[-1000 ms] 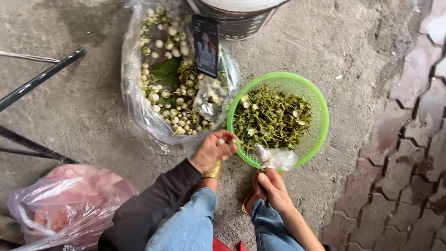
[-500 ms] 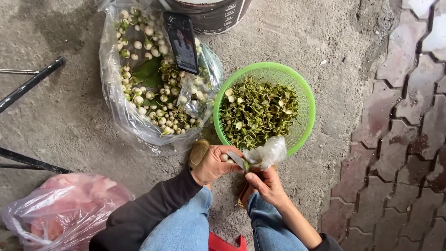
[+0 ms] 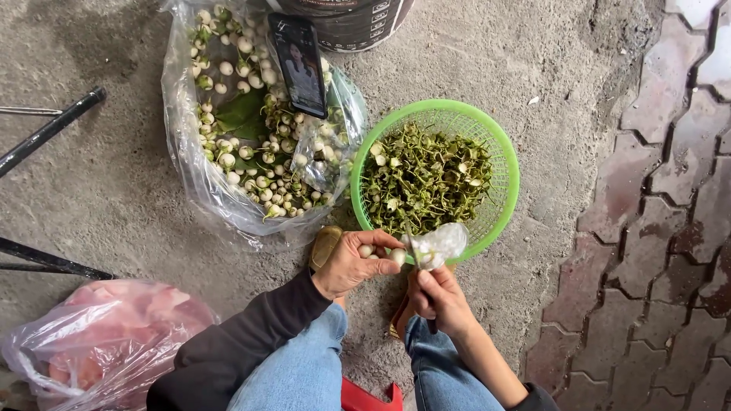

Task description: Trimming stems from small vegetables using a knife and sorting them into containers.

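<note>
The left hand (image 3: 352,262) pinches a small pale round vegetable (image 3: 398,256) between thumb and fingertips, with another one or two tucked against the palm. Just to its right, the right hand (image 3: 438,298) is closed around the handle of a small knife (image 3: 412,245), whose blade meets the pinched vegetable; a scrap of clear plastic (image 3: 439,243) sits bunched over that hand's fingers. Directly ahead of both hands stands a green basket (image 3: 509,183), piled well up with cut green stems and caps. Ahead and to the left lies an open clear plastic bag (image 3: 190,175) holding many untrimmed white vegetables, so judging by the two heaps, a good share is trimmed and plenty remains. A phone (image 3: 301,65) leans over the bag's far side; a pink bag (image 3: 114,335) sits near the left elbow.
</note>
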